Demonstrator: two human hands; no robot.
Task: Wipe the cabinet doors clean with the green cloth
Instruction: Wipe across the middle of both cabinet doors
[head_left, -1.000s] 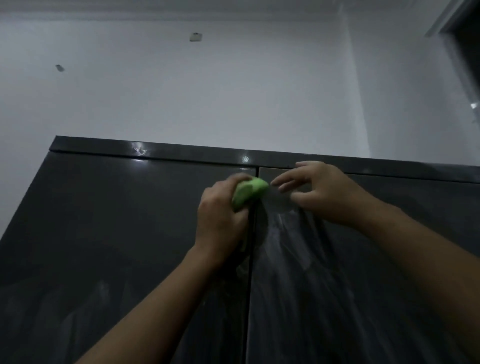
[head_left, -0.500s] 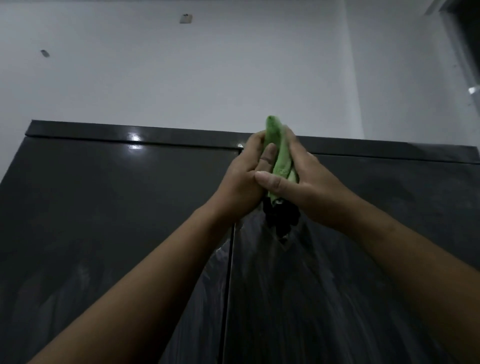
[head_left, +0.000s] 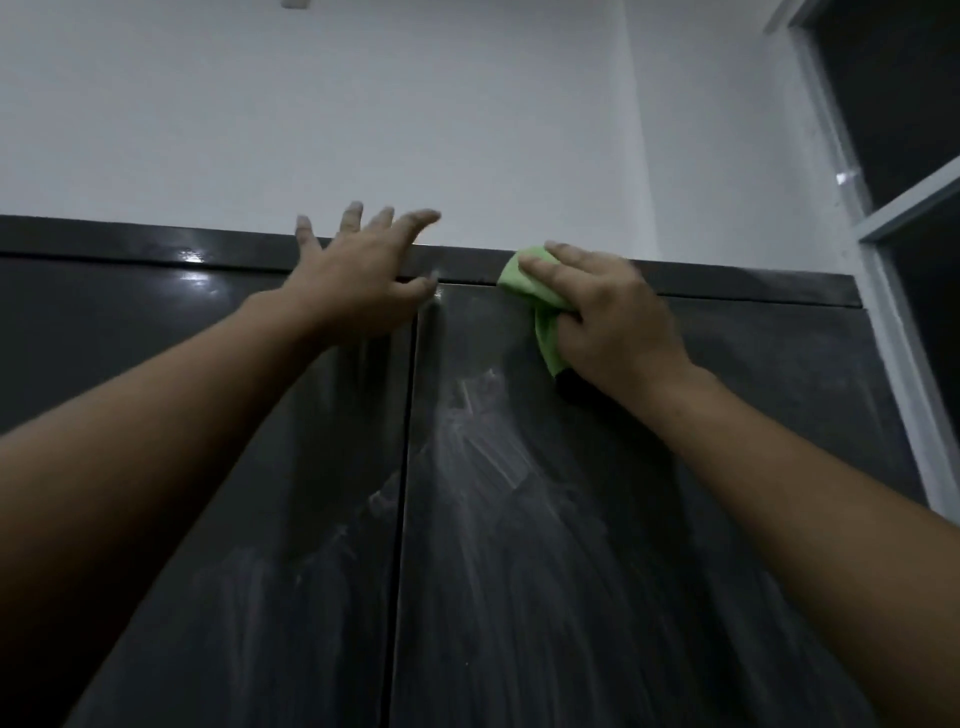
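Two hands work high: the right hand grips the green cloth against the right door top, the left hand spread flat nearby.

1. Green cloth: bright light green, plain.
2. Left cabinet door: glossy dark grey with faint whitish streaks.
3. Right cabinet door: dark grey with whitish smears fanning downward.
4. Wall: plain pale grey-white.
5. Window frame: pale grey.
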